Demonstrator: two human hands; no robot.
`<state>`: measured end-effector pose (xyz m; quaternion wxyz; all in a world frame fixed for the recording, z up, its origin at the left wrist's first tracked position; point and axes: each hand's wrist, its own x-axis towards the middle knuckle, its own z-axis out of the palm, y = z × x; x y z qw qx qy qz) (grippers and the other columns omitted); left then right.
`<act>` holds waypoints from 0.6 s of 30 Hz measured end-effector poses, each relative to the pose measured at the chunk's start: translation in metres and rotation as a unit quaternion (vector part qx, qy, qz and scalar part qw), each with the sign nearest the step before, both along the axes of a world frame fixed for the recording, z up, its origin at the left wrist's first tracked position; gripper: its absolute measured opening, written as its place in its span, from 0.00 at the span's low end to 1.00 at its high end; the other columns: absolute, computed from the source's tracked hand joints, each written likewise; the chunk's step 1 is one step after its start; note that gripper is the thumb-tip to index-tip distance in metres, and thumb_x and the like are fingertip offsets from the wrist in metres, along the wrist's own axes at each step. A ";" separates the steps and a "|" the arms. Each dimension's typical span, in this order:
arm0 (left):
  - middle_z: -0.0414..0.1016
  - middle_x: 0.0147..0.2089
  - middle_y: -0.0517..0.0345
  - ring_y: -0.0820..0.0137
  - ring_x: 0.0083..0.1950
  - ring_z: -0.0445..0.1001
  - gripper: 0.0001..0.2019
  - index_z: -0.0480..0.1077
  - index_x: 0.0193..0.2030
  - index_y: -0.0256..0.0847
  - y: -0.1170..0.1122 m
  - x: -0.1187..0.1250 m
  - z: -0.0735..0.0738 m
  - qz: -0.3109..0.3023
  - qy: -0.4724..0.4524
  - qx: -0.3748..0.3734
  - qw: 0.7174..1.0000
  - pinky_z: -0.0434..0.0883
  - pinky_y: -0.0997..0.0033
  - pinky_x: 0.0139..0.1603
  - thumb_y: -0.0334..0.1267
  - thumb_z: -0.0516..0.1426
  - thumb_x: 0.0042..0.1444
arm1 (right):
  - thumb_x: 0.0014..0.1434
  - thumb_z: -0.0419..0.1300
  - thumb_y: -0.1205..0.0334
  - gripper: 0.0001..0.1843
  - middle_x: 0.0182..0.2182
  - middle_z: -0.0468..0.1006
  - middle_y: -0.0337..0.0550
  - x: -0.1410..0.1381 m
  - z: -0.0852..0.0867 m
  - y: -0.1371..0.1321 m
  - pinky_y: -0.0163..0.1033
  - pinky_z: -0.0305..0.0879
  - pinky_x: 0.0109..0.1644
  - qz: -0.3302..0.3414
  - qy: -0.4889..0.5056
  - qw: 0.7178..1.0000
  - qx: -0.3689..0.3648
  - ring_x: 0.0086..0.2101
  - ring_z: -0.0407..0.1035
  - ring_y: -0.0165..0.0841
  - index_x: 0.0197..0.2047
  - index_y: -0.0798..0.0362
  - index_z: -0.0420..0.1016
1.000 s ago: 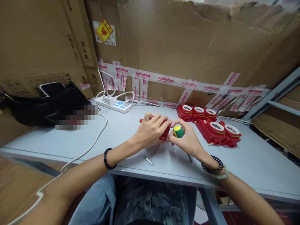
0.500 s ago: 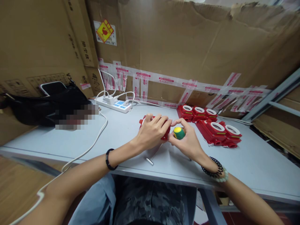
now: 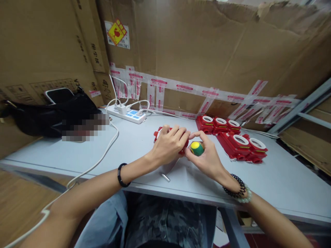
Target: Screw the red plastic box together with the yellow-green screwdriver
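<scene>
My left hand (image 3: 169, 141) lies over a red housing with a white ring (image 3: 157, 133), its fingers curled across the top and gripping it against the table. Most of that housing is hidden under the hand. Just to the right, my right hand (image 3: 207, 156) is closed round a screwdriver with a yellow and green handle (image 3: 197, 148). The handle's end faces me, and the shaft is hidden behind the fingers, toward the housing's right side. In front of the hands a metal T-handle tool (image 3: 166, 177) lies on the table.
Several red housings with white rings (image 3: 241, 140) stand at the right of the grey table (image 3: 134, 144). A white power strip (image 3: 126, 114) with plugs sits at the back left. Its cable crosses the left side. A black bag (image 3: 77, 108) holds a phone (image 3: 59, 95). Cardboard (image 3: 186, 44) walls the back.
The screwdriver handle has turned slightly and shifted a little in my right hand. My left hand stays on the red housing. The view has moved very slightly.
</scene>
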<state>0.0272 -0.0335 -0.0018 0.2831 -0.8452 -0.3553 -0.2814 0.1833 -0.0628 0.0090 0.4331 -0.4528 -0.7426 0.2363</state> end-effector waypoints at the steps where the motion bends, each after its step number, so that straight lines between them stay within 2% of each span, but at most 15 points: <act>1: 0.74 0.47 0.48 0.60 0.46 0.69 0.15 0.66 0.47 0.35 0.000 0.000 0.000 -0.002 -0.003 -0.001 1.000 0.54 0.60 0.41 0.41 0.56 0.56 | 0.52 0.59 0.65 0.14 0.22 0.68 0.31 0.001 0.000 0.000 0.31 0.61 0.25 0.009 0.001 1.000 -0.004 0.21 0.66 0.27 0.41 0.51 0.60; 4: 0.74 0.48 0.48 0.60 0.47 0.69 0.17 0.66 0.48 0.36 0.001 -0.002 0.000 -0.009 -0.016 0.001 1.000 0.54 0.60 0.41 0.44 0.56 0.56 | 0.54 0.59 0.64 0.15 0.23 0.70 0.32 0.004 0.001 0.000 0.32 0.64 0.28 0.036 -0.002 0.999 -0.019 0.24 0.67 0.27 0.43 0.51 0.59; 8: 0.75 0.48 0.50 0.60 0.46 0.69 0.17 0.67 0.49 0.37 0.003 -0.004 0.000 -0.018 -0.029 0.000 0.999 0.53 0.60 0.41 0.43 0.55 0.56 | 0.51 0.60 0.67 0.17 0.26 0.72 0.33 0.007 0.003 0.001 0.33 0.66 0.32 0.078 -0.001 0.996 -0.045 0.26 0.67 0.27 0.43 0.50 0.60; 11: 0.75 0.48 0.50 0.60 0.47 0.69 0.17 0.67 0.50 0.37 0.003 -0.004 0.000 -0.026 -0.037 -0.004 0.999 0.53 0.59 0.42 0.42 0.56 0.55 | 0.50 0.61 0.68 0.12 0.27 0.72 0.35 0.009 0.003 0.002 0.33 0.65 0.33 0.063 -0.018 0.997 -0.029 0.27 0.67 0.27 0.38 0.52 0.65; 14: 0.75 0.49 0.49 0.60 0.47 0.69 0.18 0.67 0.50 0.38 0.004 -0.004 -0.001 -0.030 -0.046 -0.008 0.998 0.53 0.59 0.43 0.43 0.56 0.54 | 0.52 0.60 0.65 0.03 0.26 0.73 0.37 0.011 0.004 0.005 0.33 0.64 0.33 0.043 -0.048 0.998 -0.018 0.27 0.66 0.27 0.32 0.53 0.70; 18: 0.74 0.50 0.49 0.59 0.48 0.69 0.20 0.66 0.51 0.37 0.004 -0.005 -0.002 -0.027 -0.046 -0.011 0.999 0.54 0.59 0.43 0.43 0.56 0.54 | 0.54 0.60 0.62 0.04 0.25 0.75 0.38 0.012 0.005 0.004 0.34 0.63 0.33 0.030 -0.083 0.996 -0.008 0.26 0.65 0.28 0.30 0.54 0.73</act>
